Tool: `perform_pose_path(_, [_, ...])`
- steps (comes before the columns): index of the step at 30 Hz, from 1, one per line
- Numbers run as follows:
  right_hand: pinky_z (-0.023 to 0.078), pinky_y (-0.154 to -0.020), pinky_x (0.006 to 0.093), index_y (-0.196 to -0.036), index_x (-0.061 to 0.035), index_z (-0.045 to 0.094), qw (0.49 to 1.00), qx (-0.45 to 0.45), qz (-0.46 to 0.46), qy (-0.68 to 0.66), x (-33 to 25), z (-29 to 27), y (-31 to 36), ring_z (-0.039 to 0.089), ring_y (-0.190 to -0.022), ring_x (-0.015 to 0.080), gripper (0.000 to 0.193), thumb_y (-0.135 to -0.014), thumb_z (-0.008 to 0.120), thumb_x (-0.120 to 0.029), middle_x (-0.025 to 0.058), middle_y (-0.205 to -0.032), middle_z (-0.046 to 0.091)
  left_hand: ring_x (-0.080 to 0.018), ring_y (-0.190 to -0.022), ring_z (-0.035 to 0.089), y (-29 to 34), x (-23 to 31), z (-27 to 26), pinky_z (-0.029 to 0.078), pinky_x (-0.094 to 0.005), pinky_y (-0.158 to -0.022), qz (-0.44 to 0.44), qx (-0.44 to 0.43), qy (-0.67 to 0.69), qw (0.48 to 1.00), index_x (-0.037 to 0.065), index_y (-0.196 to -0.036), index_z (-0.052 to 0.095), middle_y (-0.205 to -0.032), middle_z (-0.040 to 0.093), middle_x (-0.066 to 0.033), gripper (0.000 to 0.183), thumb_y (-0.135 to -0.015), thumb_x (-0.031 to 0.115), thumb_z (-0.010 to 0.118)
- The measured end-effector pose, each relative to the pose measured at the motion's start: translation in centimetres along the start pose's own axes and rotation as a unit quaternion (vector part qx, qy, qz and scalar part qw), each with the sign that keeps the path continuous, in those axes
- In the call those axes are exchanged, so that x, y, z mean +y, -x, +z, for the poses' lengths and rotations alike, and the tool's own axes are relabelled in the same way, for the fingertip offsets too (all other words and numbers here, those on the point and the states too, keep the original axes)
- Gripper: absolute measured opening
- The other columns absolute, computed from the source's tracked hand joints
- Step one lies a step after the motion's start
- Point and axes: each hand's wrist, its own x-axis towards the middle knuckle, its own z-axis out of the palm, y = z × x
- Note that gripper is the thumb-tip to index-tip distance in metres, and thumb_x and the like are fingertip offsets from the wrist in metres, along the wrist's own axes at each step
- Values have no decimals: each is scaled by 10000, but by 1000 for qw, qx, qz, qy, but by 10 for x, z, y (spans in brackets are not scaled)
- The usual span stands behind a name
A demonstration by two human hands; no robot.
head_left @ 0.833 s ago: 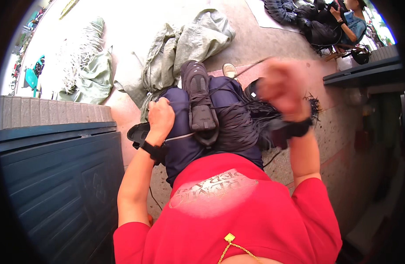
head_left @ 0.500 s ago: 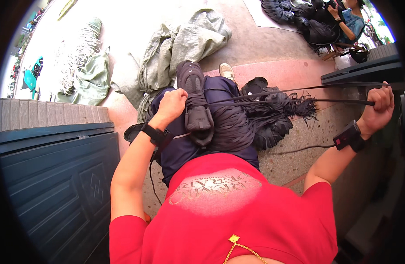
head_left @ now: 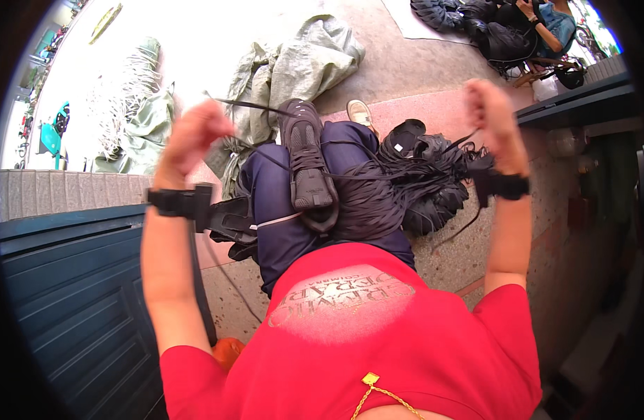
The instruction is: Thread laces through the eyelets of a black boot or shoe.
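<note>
I sit cross-legged in dark blue trousers and a black shoe (head_left: 306, 168), with a bundle of black cords (head_left: 406, 189) on my lap and on the floor to the right. My left hand (head_left: 194, 136) is raised at the upper left, fingers closed on a thin black cord (head_left: 255, 105) that runs back toward the bundle. My right hand (head_left: 488, 105) is raised at the upper right, closed on the other end of black cord. Both wrists wear black straps.
A dark blue panelled wall (head_left: 70, 294) stands close on my left. Grey-green cloth sacks (head_left: 294, 70) lie ahead on the concrete. Another person (head_left: 539, 24) sits at the top right with more black bundles. A dark bench edge (head_left: 581, 101) lies at the right.
My left hand rose from my knee to the upper left with a cord. My right hand swung in from far right to a raised spot nearer the bundle.
</note>
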Motion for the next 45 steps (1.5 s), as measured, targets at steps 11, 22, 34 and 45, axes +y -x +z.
perform_pose_path(11, [469, -695, 338, -875, -1, 636, 914, -285, -124, 259, 123, 169, 42, 610, -770, 291, 226, -731, 608, -173, 195, -818, 614, -47, -428, 262, 99, 54, -159, 221, -202, -375, 45, 446, 29, 893, 113, -787, 447, -538, 302, 72, 134, -881, 198, 491])
perform_pose_path(22, [440, -714, 392, -726, -18, 648, 845, -245, -274, 388, 142, 203, 37, 540, -784, 329, 152, -711, 587, -156, 165, -751, 585, -69, -636, 490, 27, -103, 56, 404, -211, -598, -72, 79, -266, 958, 65, -1154, 497, -701, 544, -8, 336, -819, 86, 509])
perform_pose_path(34, [443, -746, 393, -914, 7, 567, 903, -288, -172, 269, 144, 200, 35, 563, -858, 350, 187, -745, 531, -65, 205, -842, 590, -282, -740, 613, 13, -134, 86, 470, -334, -672, 27, 69, -511, 856, -2, -848, 630, -775, 626, -160, 177, -739, 133, 598])
perform_pose_path(45, [431, -741, 429, -958, -13, 501, 887, -270, -224, 300, 136, 208, 35, 544, -868, 375, 222, -741, 523, -57, 214, -844, 576, -293, -690, 578, 2, -121, 92, 442, -367, -614, -4, 18, -616, 787, 8, -743, 592, -718, 591, -150, 180, -718, 182, 634])
